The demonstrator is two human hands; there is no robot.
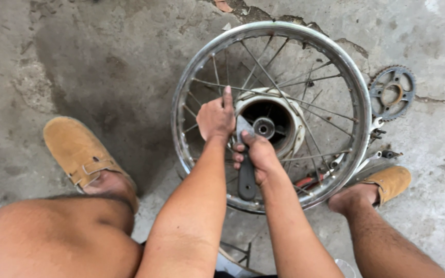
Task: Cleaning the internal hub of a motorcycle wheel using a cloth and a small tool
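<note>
— Hands, item by item?

— Left hand (216, 117): fist-like, knuckles up, one finger stretched straight toward the far side of the wheel (271, 116), resting on the spokes just beside the hub (270, 123). I cannot tell whether it grips anything. Right hand (256, 154): fingers wrapped tight round a dark tool (246, 164), thumb lying along it; the tool's grey head touches the near edge of the hub, its black handle points back toward the person. Both forearms run in from below, close together, crossing the near rim.

— Where is the wheel?

— Flat on the concrete floor (78, 62), between the person's feet. Bare metal rim, no tyre.

— Room around the wheel?

— Left of the wheel, open floor as far as a tan shoe (78, 149). Right of it, crowded: a sprocket (392, 92) lies just beyond the rim, apart from it; small metal parts (379, 131) sit against the rim below the sprocket; the other tan shoe (390, 181) is right at the rim's near right edge. Beyond the wheel, cracked concrete.

— Count?

— Wheel, one. Hub, one. Tool in hand, one. Sprocket, one. Shoes, two. Hands, two. Something red-handled (307, 181) under the spokes, one; its kind I cannot tell.
</note>
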